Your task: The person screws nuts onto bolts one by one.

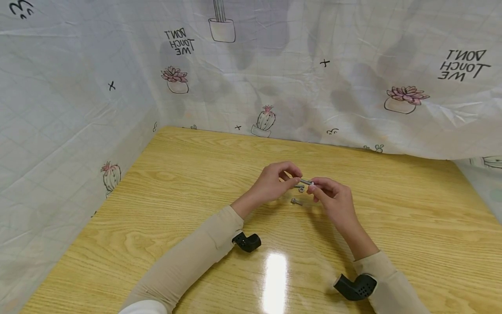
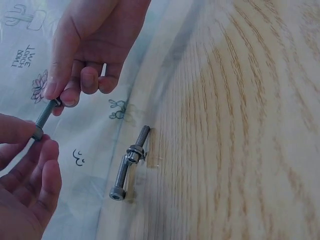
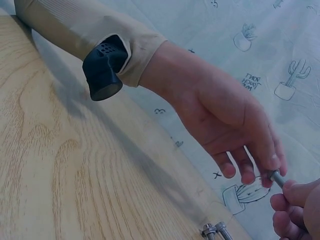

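My left hand (image 1: 274, 182) pinches one end of a metal bolt (image 1: 306, 181) above the table. In the left wrist view the bolt's round head lies at my left fingertips (image 2: 39, 134). At the bolt's other end my right hand (image 1: 333, 198) pinches a small piece that looks like a nut (image 2: 58, 101), mostly covered by thumb and forefinger. Below the hands, a bolt (image 1: 296, 202) lies on the wood. Beside it are a nut (image 1: 301, 189) and another bolt (image 1: 299, 186). The left wrist view shows a socket-head bolt (image 2: 119, 182) touching the other hardware.
The wood-grain table (image 1: 176, 174) reaches back to a hanging white sheet (image 1: 294, 65) printed with cacti. A second sheet (image 1: 70, 122) hangs along the left side. Black cameras are on the left sleeve (image 1: 204, 244) and the right sleeve (image 1: 392, 283).
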Demonstrator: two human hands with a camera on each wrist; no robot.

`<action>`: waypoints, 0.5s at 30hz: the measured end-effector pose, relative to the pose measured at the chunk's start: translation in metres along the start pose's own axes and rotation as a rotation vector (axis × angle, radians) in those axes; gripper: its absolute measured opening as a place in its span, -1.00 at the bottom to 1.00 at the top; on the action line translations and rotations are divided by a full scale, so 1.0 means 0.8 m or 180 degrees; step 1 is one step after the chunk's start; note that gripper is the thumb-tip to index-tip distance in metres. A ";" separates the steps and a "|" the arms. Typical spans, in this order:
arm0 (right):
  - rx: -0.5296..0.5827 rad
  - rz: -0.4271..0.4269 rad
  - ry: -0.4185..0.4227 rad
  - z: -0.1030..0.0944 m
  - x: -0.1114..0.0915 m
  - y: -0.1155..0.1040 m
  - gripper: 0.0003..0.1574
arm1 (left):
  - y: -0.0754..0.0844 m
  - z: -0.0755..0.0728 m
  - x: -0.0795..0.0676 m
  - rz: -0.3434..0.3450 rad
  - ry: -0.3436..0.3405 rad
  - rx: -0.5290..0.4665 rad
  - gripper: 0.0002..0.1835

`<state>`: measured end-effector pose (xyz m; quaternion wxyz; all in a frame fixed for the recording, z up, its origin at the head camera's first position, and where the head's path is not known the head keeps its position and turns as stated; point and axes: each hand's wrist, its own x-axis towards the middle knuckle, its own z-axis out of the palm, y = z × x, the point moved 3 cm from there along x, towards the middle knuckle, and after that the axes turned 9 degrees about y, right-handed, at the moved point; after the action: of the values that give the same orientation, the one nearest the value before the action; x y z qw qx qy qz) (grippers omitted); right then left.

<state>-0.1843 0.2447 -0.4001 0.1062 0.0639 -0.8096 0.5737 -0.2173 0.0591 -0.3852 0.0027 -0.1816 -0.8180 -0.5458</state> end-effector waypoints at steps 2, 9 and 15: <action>-0.0006 0.0007 -0.0002 0.001 -0.001 0.000 -0.70 | 0.000 0.000 -0.001 0.0034 -0.0014 -0.0028 -0.82; -0.0031 -0.0010 0.0039 0.003 -0.005 0.000 -0.69 | 0.001 -0.001 -0.004 -0.0087 -0.0001 -0.0092 -0.84; -0.0017 -0.0061 0.0064 0.005 -0.008 0.001 -0.71 | -0.001 -0.003 -0.005 -0.0246 0.0005 -0.0094 -0.84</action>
<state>-0.1785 0.2409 -0.4033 0.1200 0.0656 -0.8094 0.5712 -0.2142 0.0555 -0.3857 -0.0204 -0.1494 -0.8163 -0.5577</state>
